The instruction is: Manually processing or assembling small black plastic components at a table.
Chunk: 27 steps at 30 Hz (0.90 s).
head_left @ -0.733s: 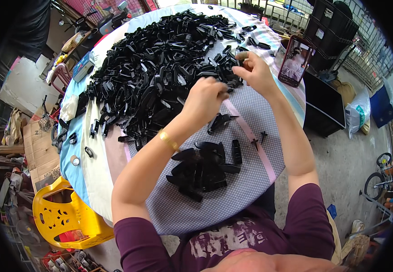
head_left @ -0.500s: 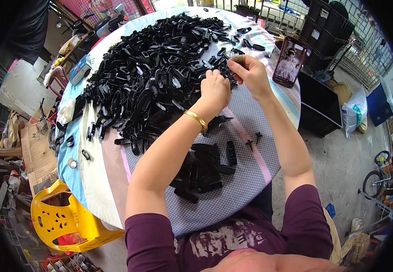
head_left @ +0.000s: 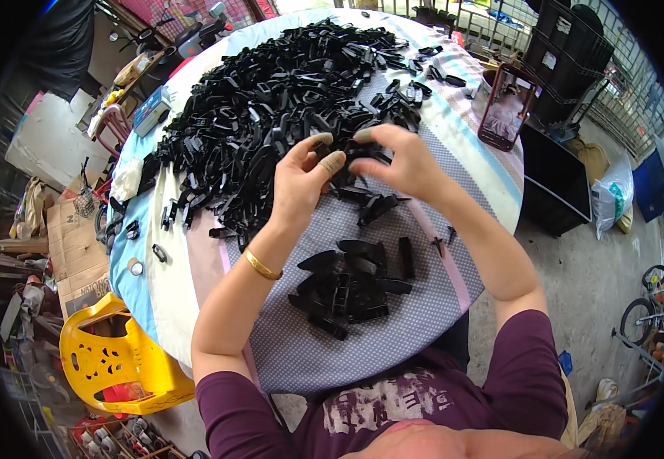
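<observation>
Both arms are extended over the round, cloth-covered table point(head_left: 309, 363), with the elbows bent outward and the hands brought close together at the near edge of a large pile of black plastic pieces point(head_left: 252, 107). The left hand point(head_left: 301, 183) is raised with its wrist upright, a gold bangle point(head_left: 262, 265) worn below it; thumb and forefinger are curled toward each other, with something dark seen between them—whether it is pinched cannot be told. The right hand point(head_left: 397, 159) is angled in from the right, its thumb and forefinger spread apart and pointed left; whether the dark piece seen between them is gripped cannot be told either. Nearer the body, a small cluster of black pieces point(head_left: 343, 297) is laid on the dotted cloth, between the forearms.
</observation>
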{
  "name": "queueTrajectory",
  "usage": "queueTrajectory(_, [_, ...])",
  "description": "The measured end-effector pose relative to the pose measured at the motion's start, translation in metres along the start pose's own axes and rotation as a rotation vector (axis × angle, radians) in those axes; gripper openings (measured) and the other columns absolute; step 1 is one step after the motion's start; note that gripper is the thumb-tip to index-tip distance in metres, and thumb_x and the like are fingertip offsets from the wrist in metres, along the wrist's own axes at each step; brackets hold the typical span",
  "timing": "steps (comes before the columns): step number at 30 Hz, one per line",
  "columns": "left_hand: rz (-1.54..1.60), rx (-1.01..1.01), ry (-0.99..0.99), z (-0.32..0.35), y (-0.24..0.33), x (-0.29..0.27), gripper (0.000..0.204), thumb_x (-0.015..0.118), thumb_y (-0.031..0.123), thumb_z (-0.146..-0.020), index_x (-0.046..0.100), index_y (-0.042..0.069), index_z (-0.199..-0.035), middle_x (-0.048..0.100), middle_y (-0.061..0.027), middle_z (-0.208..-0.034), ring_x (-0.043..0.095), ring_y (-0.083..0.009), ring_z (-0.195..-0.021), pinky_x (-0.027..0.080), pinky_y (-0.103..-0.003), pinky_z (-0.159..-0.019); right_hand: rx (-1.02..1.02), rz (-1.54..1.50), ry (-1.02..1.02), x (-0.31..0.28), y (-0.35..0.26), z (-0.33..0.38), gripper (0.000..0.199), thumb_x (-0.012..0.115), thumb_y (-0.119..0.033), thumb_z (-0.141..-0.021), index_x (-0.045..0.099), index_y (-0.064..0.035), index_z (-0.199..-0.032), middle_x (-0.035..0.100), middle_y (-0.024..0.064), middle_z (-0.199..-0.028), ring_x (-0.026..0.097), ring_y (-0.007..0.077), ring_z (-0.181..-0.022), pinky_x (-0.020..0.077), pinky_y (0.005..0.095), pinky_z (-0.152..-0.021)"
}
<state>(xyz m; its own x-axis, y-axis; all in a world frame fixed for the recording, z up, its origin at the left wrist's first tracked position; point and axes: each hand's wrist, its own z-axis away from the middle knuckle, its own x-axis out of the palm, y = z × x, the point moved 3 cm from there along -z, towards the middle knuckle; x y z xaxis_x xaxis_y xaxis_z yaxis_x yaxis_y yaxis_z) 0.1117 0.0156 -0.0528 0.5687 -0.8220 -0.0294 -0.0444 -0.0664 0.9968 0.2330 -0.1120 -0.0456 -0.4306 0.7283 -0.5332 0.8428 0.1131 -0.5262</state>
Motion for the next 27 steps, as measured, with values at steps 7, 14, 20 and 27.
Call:
queueTrajectory(7, [0.308, 0.031, -0.070, 0.017, -0.004, 0.005, 0.035, 0.060, 0.011, -0.086, 0.052, -0.001, -0.118, 0.060, -0.0054, -0.091, 0.058, -0.0094, -0.077, 0.051, -0.022, -0.066, 0.285, -0.348, -0.078, 0.025, -0.010, 0.013, 0.028, 0.067, 0.001, -0.076, 0.059, 0.0034, -0.103, 0.065, 0.0090, -0.089, 0.063, 0.0125, -0.081, 0.0512, 0.0253, -0.073])
queueTrajectory(14, [0.170, 0.156, -0.100, 0.016, 0.004, -0.012, 0.033, 0.061, 0.002, -0.083, 0.054, -0.004, -0.115, 0.063, -0.0054, -0.094, 0.058, -0.0094, -0.085, 0.050, -0.022, -0.076, 0.450, -0.751, 0.012, 0.018, -0.025, 0.010, 0.030, 0.066, 0.002, -0.076, 0.061, 0.0016, -0.105, 0.064, 0.0066, -0.090, 0.062, 0.0121, -0.083, 0.0498, 0.0236, -0.074])
queueTrajectory(20, [0.079, 0.163, -0.113, 0.018, 0.002, -0.010, 0.033, 0.064, -0.001, -0.079, 0.058, -0.004, -0.112, 0.065, -0.0074, -0.096, 0.060, -0.0092, -0.084, 0.050, -0.021, -0.076, 0.103, -0.314, 0.040, 0.013, -0.033, 0.010, 0.031, 0.068, 0.003, -0.072, 0.063, 0.0000, -0.102, 0.061, 0.0062, -0.088, 0.060, 0.0122, -0.079, 0.0497, 0.0225, -0.065])
queueTrajectory(27, [0.149, 0.054, -0.098, 0.023, -0.001, -0.002, 0.035, 0.063, 0.001, -0.081, 0.056, -0.004, -0.115, 0.064, -0.0079, -0.099, 0.060, -0.0105, -0.086, 0.049, -0.022, -0.077, 0.029, -0.095, 0.034, 0.014, -0.041, 0.014, 0.029, 0.071, 0.002, -0.070, 0.064, -0.0006, -0.098, 0.060, 0.0067, -0.083, 0.060, 0.0140, -0.075, 0.0499, 0.0229, -0.060])
